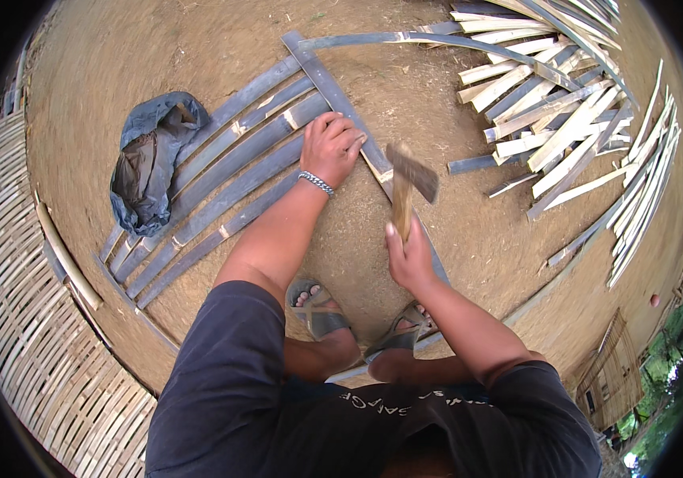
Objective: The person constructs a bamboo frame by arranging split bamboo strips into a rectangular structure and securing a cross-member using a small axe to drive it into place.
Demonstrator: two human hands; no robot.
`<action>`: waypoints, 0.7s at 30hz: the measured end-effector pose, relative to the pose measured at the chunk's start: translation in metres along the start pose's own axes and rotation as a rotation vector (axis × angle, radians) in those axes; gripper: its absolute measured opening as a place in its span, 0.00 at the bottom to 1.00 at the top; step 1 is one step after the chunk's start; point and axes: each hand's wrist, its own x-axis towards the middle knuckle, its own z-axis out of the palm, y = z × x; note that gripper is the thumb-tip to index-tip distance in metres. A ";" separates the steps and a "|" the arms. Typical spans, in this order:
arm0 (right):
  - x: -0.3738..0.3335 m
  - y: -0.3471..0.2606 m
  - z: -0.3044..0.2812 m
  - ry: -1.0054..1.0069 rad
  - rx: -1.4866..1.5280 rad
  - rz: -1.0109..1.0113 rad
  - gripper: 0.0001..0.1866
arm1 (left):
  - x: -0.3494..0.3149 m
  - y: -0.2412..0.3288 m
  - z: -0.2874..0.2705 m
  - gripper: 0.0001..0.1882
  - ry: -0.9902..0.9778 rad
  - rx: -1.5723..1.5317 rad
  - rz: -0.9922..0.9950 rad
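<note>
1. Left hand [332,147]: back up, fingers bent and close together, fingertips over the bamboo crosspiece [329,88]. Grip drawn in; cannot tell whether it pinches anything small or only presses on the bamboo.
2. Left arm: reaches forward from the near side, elbow slightly bent; metal bracelet [315,183] around the wrist.
3. Right hand [412,263]: grip wrapped around the wooden handle of a tool [402,199], thumb lying along it. Handle points away from the body; dark head blurred, exact kind cannot be told.
4. Right arm: elbow bent, forearm angled inward. Tool head appears just beside the left hand, in line with the crosspiece; height above it cannot be judged.
5. Work: dark bamboo slats [238,163] lie on the ground [198,48], running from the crosspiece toward the ground's left edge, where a second thin crosspiece [130,299] spans their other ends.
6. Dark plastic bag [138,127], mouth open, rests partly over the outer slats.
7. Bamboo panel [47,319] borders the ground's left edge; pile of split bamboo strips [549,103] lies toward the far right corner.
8. Sandalled feet [317,311] stand at the near side, between the forearms.
</note>
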 end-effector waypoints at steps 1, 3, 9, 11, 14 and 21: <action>0.015 -0.008 -0.003 0.017 -0.048 -0.005 0.28 | 0.001 0.000 0.001 0.06 0.006 -0.001 0.003; 0.032 -0.024 -0.004 0.023 -0.066 0.024 0.28 | 0.001 -0.001 0.002 0.06 0.012 0.008 0.010; 0.033 -0.015 0.009 0.210 -0.170 -0.178 0.28 | 0.002 0.003 0.001 0.06 0.027 -0.005 0.006; 0.041 -0.012 0.007 0.077 -0.238 -0.040 0.27 | 0.002 0.003 0.001 0.06 0.019 -0.001 0.003; 0.047 -0.025 -0.001 0.026 -0.226 0.011 0.27 | 0.003 -0.002 0.001 0.06 0.034 0.006 0.005; 0.040 -0.012 0.005 0.105 -0.211 -0.064 0.27 | 0.002 0.002 -0.002 0.07 0.024 -0.019 -0.004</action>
